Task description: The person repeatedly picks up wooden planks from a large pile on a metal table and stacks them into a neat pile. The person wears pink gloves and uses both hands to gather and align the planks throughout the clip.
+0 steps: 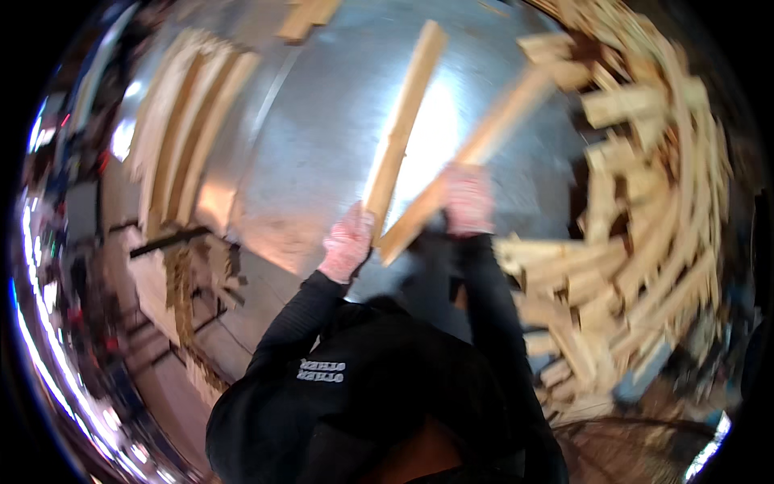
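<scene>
Both arms in black sleeves rise from six o'clock toward the centre, nearly straight. The left hand (347,244), in a pink speckled glove, is closed in a grip, knuckles up. The right hand (468,200), gloved alike, lies just toward two o'clock of it, also clenched.

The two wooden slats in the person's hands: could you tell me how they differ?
The left slat, gripped by the left hand, stands steeper and looks fairly sharp. The right slat, gripped by the right hand, leans further right and is motion-blurred. Their lower ends nearly meet. Both are pale, bare wood above a shiny metal tabletop.
</scene>
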Demonstrator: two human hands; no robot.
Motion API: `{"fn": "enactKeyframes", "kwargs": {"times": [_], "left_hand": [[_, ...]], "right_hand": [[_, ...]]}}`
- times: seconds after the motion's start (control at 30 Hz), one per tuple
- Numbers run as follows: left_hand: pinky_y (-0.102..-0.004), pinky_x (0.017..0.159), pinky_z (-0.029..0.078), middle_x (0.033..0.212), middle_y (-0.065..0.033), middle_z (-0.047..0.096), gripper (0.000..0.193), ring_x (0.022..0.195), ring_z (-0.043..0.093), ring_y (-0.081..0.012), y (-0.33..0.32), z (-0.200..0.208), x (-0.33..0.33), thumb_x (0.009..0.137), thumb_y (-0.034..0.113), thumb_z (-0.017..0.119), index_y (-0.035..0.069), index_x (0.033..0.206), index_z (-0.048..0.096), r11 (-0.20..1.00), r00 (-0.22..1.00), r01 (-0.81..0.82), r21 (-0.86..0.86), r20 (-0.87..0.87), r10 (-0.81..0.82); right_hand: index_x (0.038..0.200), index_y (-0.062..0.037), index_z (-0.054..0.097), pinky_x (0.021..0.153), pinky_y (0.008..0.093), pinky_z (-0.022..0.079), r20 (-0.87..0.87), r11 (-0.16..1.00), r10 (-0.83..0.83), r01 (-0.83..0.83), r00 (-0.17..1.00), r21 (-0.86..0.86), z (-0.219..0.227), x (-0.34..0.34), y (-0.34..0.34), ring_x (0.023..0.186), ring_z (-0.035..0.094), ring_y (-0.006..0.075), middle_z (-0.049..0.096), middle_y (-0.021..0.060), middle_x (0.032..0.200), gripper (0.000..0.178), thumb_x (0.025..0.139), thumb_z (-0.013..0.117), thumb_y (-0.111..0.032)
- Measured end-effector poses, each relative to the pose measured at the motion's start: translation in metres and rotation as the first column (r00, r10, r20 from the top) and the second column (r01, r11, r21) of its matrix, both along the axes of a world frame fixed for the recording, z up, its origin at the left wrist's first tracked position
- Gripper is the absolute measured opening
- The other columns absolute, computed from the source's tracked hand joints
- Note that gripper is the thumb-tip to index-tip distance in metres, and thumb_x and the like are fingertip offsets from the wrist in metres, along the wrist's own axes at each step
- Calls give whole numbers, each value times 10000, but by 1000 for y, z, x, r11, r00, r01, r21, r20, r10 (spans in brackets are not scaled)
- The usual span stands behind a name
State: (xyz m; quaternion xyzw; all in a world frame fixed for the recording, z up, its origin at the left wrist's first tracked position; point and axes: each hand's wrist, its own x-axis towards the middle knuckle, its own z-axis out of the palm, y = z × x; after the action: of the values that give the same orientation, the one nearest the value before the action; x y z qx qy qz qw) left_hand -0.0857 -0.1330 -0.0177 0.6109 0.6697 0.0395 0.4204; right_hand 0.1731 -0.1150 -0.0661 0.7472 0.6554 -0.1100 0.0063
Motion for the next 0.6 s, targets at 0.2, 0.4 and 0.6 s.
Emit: {"fn": "enactKeyframes", "kwargs": {"times": [0.2,0.4,0.6], "left_hand": [[-434,773,538,1003,-236,686,609,922,680,-383,-27,-16,6,891,300,721,9,1351,448,964,955,125,234,236,-181],[-480,785,532,1050,-268,666,722,895,672,-441,-48,-22,-62,863,278,732,11,1439,389,942,983,179,285,-24,-180],[-527,966,484,1337,-299,535,906,1120,615,-442,-75,-13,-105,826,390,759,6,1509,305,880,854,403,251,-449,-263]], "right_hand": [[1321,-51,587,825,435,555,-743,982,-136,-12,655,-191,113,-78,-51,950,701,318,715,179,1057,469,953,555,-340],[1462,-33,424,1104,476,416,131,968,-239,247,962,-50,133,50,-261,1274,552,348,562,190,1386,806,803,755,-358],[1288,-55,563,1081,502,386,410,996,-80,62,909,57,42,124,-291,1212,560,318,597,164,1272,627,745,748,-309]]}}
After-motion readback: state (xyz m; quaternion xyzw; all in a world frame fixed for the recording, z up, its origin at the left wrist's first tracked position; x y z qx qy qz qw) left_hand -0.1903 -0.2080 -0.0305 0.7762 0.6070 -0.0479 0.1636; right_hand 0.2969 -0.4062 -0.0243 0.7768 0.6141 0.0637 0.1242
